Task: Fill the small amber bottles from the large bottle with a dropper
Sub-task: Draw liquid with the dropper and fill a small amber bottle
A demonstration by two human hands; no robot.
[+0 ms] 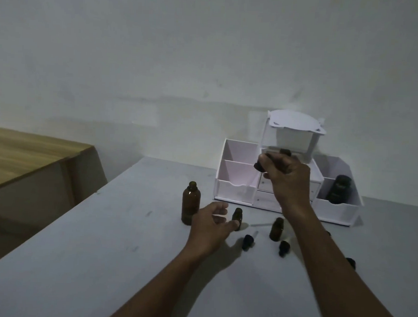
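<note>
Watching that left hand point(211, 224) closely now, because the risk sits right there. Its thumb is at the foot of a small amber bottle point(237, 214), uncapped and upright, and a clumsy nudge could tip it over or knock it into the black dropper cap point(247, 242) lying just in front. The table point(103, 261) is crowded in that patch. A second small bottle point(276, 229) stands near, with another cap point(284, 248) just in front of it. What looks like a thin clear tube point(260, 224) lies between the two bottles, easy to roll or crack under a wrist. Light is poor too, so I'd guess aiming a dropper into those narrow necks will be fiddly, and drips are likely.

Now the poses. The left hand is low, palm down, fingers loosely curled and apart, holding nothing; whether the thumb actually touches the bottle I can't tell. The right hand point(289, 180) is raised high in front of the white organiser point(235, 190), back of the hand showing. Its fingers are clamped on a small dark object point(260, 166), too blurred to name. The large bottle point(191, 203) stands open and upright at the left of the group, just beyond the left hand's fingers. A dark jar point(339, 189) sits in the organiser's right compartment.
</note>
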